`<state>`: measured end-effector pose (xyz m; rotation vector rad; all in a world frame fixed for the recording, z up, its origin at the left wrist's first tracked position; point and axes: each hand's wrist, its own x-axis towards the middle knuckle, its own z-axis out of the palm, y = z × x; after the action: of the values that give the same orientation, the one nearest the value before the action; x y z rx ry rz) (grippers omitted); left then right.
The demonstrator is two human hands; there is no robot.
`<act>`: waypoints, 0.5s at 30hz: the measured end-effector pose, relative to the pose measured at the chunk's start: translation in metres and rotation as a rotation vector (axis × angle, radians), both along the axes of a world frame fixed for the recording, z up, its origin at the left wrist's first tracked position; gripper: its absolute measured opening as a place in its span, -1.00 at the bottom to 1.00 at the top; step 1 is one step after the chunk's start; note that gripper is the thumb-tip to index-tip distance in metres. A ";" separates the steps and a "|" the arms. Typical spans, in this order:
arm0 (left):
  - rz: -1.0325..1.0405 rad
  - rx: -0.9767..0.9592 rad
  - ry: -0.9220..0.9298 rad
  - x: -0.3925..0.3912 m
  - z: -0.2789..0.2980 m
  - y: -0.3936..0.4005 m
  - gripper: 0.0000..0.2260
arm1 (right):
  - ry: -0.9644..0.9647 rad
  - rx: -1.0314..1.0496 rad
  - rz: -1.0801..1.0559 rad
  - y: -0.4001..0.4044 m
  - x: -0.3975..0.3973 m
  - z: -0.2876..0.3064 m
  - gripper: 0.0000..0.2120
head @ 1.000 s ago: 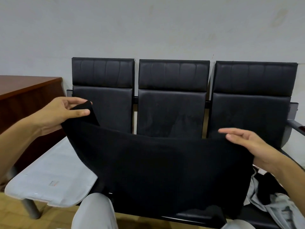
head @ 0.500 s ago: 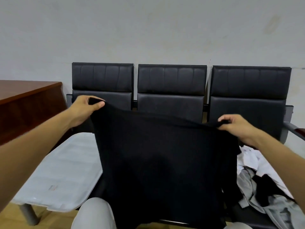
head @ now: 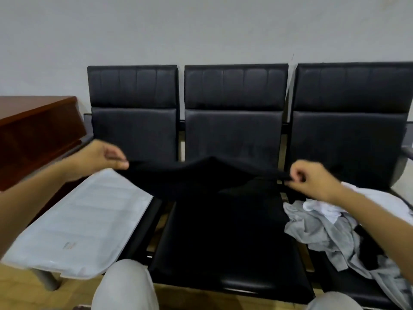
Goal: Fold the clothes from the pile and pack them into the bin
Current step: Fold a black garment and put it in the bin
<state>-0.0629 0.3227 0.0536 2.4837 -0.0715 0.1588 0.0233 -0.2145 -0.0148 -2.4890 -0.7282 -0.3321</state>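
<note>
A black garment (head: 201, 177) is stretched almost flat and low over the middle seat (head: 223, 253) of a black three-seat bench. My left hand (head: 98, 158) pinches its left corner. My right hand (head: 312, 180) pinches its right corner. The cloth sags toward the seat between them, and its lower part blends into the black seat. A pile of clothes (head: 330, 231), grey, white and black, lies crumpled on the right seat, partly under my right forearm.
A flat white plastic-wrapped package (head: 78, 224) lies across the left seat. A brown wooden desk (head: 38, 130) stands at the far left. The bench backrests (head: 234, 113) rise against a grey wall. My knees (head: 125, 287) show at the bottom edge.
Both hands have lowered the black garment from hanging upright in front of me to lying nearly flat over the middle seat. The pile on the right has come into fuller view.
</note>
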 end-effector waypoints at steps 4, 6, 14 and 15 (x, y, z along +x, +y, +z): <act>-0.100 0.312 0.742 -0.013 -0.103 0.032 -0.83 | 0.436 -0.540 0.065 0.010 -0.031 -0.107 -0.74; -0.087 0.403 0.952 -0.007 -0.136 0.030 -0.87 | 0.533 -0.546 -0.045 0.011 -0.039 -0.144 -0.72; -0.329 0.292 0.682 0.099 -0.210 -0.119 -0.74 | 0.711 -0.190 -0.517 -0.006 0.010 -0.207 -0.59; -0.350 0.268 0.658 0.113 -0.221 -0.148 -0.60 | 0.719 -0.164 -0.535 -0.006 0.016 -0.214 -0.50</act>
<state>0.0497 0.1750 -0.1674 2.6075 -0.2570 -0.8571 0.0396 -0.2209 -0.2291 -2.6456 0.2121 0.4499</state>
